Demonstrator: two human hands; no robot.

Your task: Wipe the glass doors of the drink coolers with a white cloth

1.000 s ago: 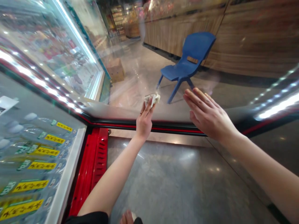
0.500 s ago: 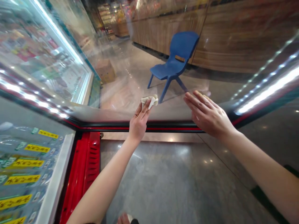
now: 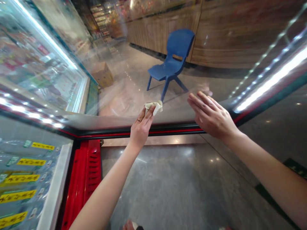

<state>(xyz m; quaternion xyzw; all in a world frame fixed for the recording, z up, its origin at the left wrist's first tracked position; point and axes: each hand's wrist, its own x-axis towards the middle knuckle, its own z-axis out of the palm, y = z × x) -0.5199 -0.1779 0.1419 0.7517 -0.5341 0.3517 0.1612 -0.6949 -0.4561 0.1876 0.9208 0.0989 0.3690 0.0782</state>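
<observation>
My left hand presses a folded whitish cloth against the lower part of a glass door, fingers laid over the cloth. To the right, my right hand rests flat at the same pane, fingers stretched out and holding nothing. A faint reflection of that hand shows in the glass just beyond its fingertips. Below both hands runs the door's black and red bottom frame.
Through the glass stand a blue chair, a cardboard box and a wooden counter. At left, bottles with yellow labels sit beside the cooler's red base. Bright light strips shine along the door's right side.
The view has shifted slightly, so the chair and box appear further left. Both hands stay at nearly the same places on the glass, the left still on the cloth.
</observation>
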